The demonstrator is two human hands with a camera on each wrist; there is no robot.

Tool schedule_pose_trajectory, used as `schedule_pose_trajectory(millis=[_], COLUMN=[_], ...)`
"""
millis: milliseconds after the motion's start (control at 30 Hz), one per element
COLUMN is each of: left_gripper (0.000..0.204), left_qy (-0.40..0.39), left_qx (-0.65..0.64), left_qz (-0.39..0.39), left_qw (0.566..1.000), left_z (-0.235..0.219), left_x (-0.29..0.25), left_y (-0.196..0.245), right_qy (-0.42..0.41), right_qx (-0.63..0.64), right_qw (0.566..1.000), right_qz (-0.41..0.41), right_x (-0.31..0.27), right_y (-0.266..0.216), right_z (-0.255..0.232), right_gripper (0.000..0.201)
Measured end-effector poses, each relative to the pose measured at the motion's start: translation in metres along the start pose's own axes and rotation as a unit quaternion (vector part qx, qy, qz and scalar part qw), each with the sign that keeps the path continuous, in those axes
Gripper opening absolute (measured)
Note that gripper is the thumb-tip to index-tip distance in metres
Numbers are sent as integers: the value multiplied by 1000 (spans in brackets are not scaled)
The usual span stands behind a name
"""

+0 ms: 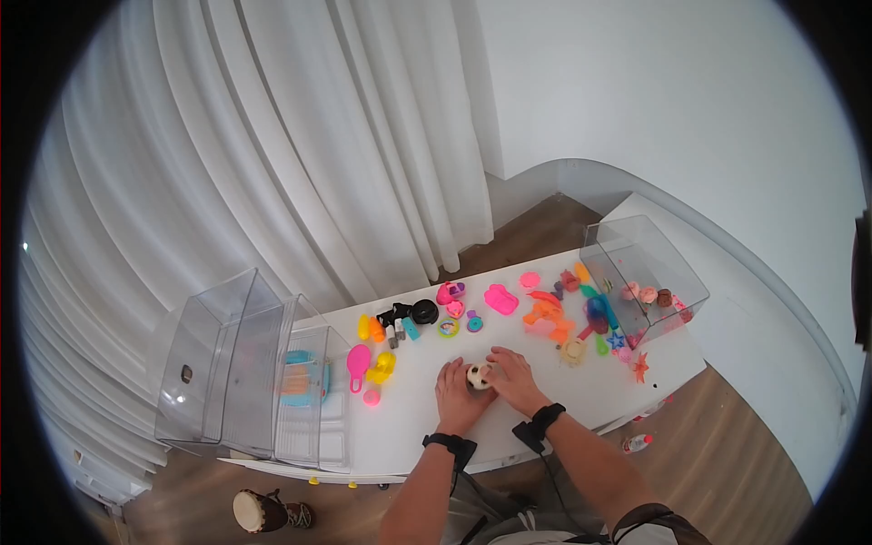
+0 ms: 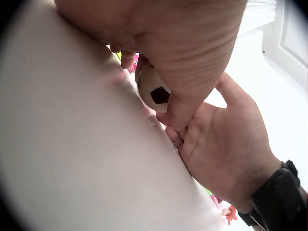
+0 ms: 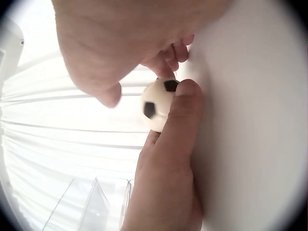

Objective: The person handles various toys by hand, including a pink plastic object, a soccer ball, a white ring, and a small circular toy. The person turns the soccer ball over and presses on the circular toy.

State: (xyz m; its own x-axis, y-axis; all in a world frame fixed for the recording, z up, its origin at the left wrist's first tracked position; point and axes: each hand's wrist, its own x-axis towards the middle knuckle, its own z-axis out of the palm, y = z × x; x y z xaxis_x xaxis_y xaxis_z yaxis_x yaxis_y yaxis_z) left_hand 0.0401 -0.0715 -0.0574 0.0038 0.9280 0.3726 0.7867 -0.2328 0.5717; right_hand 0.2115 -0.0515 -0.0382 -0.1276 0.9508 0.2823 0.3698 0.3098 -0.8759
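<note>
A small white ball with black patches (image 1: 478, 376) is on the white table between both hands. My left hand (image 1: 460, 400) holds it from the left; in the right wrist view the left thumb (image 3: 182, 110) lies along the ball (image 3: 156, 107). My right hand (image 1: 520, 386) is at the ball's other side. The right wrist view shows one right fingertip at its top, the thumb standing apart. In the left wrist view the right palm (image 2: 224, 144) faces the camera beside the ball (image 2: 153, 89), which is partly covered by my left hand (image 2: 183, 43).
Colourful toys lie along the table's back, among them a pink mirror shape (image 1: 359, 361), yellow ducks (image 1: 381, 367), a black round piece (image 1: 424, 312) and orange figures (image 1: 547, 312). Clear bins stand at left (image 1: 218, 363) and right (image 1: 649, 272). A small drum (image 1: 259, 511) stands on the floor.
</note>
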Motion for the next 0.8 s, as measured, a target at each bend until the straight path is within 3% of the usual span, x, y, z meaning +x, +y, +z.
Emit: schedule_pose_trajectory(millis=[67, 200, 267, 667, 800], left_gripper=[76, 74, 72, 68, 58], left_qy=[14, 10, 11, 21, 15], left_qx=[3, -7, -14, -46, -98], left_qz=[17, 9, 3, 11, -23], left_qw=[1000, 1000, 1000, 999, 995], left_z=[1, -2, -3, 2, 2], left_x=[0, 1, 0, 7, 10], left_y=[-1, 2, 2, -9, -14], right_qy=[20, -8, -7, 29, 33], right_qx=[-111, -104, -13, -89, -62], right_qw=[993, 994, 1000, 993, 997], right_qz=[-43, -34, 5, -75, -44], right_x=[-1, 2, 3, 1, 3], right_y=[-1, 12, 14, 11, 14], right_z=[2, 3, 3, 5, 7], right_gripper=[41, 42, 46, 47, 44])
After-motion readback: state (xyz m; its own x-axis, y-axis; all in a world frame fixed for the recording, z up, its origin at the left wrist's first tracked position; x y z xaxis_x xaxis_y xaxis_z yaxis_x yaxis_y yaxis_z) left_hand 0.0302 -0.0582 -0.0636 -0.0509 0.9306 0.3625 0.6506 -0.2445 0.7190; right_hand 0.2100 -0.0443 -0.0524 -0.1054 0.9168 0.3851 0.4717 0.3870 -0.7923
